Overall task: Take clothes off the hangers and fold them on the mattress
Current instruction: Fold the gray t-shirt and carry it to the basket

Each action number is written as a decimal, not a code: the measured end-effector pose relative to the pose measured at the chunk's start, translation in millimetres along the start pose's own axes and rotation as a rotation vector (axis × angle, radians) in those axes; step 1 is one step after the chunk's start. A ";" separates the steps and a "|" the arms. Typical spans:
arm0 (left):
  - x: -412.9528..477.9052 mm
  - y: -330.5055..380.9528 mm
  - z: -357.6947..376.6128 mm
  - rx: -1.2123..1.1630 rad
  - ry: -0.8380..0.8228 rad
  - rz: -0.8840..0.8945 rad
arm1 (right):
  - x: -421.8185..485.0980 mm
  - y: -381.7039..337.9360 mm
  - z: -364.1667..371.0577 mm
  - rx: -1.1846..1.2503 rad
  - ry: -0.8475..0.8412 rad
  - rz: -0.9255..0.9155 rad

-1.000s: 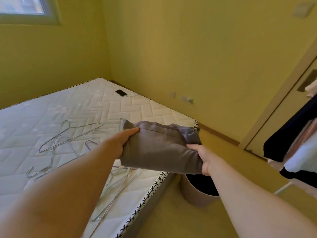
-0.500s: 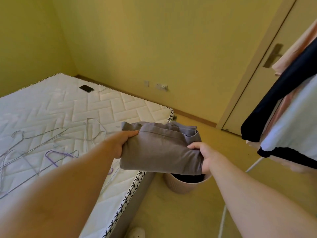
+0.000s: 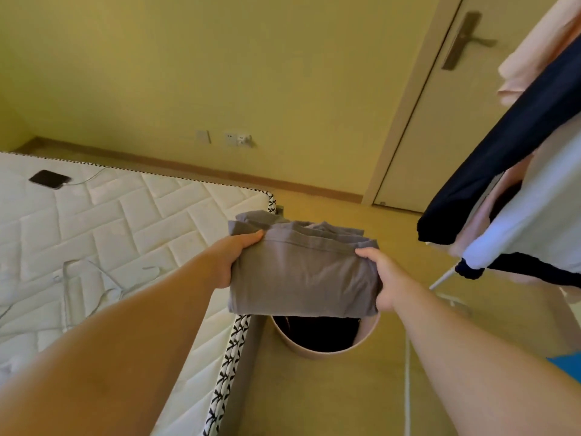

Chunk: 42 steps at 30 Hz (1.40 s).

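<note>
A folded grey garment (image 3: pixel 301 272) is held in the air between both hands. My left hand (image 3: pixel 234 256) grips its left edge, thumb on top. My right hand (image 3: pixel 382 278) grips its right edge. The bundle hangs past the corner of the white quilted mattress (image 3: pixel 125 221), directly above a round pale basket (image 3: pixel 323 344) on the floor with dark cloth inside. Bare wire hangers (image 3: pixel 81 278) lie on the mattress at the left. More clothes (image 3: pixel 515 171), navy, white and pink, hang on a rack at the right.
A black phone (image 3: pixel 48 179) on a cable lies at the far side of the mattress. A closed door (image 3: pixel 440 121) with a lever handle stands ahead right. Wall sockets (image 3: pixel 235 139) sit low on the yellow wall. The floor is tan.
My view and both hands swung to the right, carrying the grey bundle from over the mattress corner to above the basket. The hanging clothes came closer into view.
</note>
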<state>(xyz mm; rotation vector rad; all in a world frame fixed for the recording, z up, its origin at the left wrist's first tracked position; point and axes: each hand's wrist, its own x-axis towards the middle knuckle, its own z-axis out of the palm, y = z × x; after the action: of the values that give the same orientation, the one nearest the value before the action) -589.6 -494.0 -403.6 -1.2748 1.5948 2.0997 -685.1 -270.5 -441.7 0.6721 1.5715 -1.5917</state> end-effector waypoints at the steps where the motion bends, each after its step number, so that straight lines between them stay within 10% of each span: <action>1: 9.6 3.0 3.9 0.020 -0.012 -0.001 | 6.2 -1.2 -4.2 0.000 -0.026 0.020; 15: 258.9 -16.8 113.0 0.462 0.250 0.038 | 258.3 -47.0 -65.9 -0.186 0.144 0.057; 28: 442.1 -205.6 127.9 0.581 0.124 -0.206 | 453.6 122.9 -109.0 -0.293 0.343 0.151; 36: 513.3 -181.3 175.9 0.857 0.027 0.123 | 483.5 165.2 -110.5 0.178 0.512 0.250; 42: 533.4 -170.9 241.6 1.506 -0.151 0.473 | 476.6 195.6 -89.8 0.480 0.446 0.583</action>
<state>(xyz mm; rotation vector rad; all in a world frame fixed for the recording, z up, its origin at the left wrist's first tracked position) -926.4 -387.7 -901.0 -0.1869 2.5748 0.5060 -801.8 -245.8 -950.9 1.6710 1.1068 -1.4169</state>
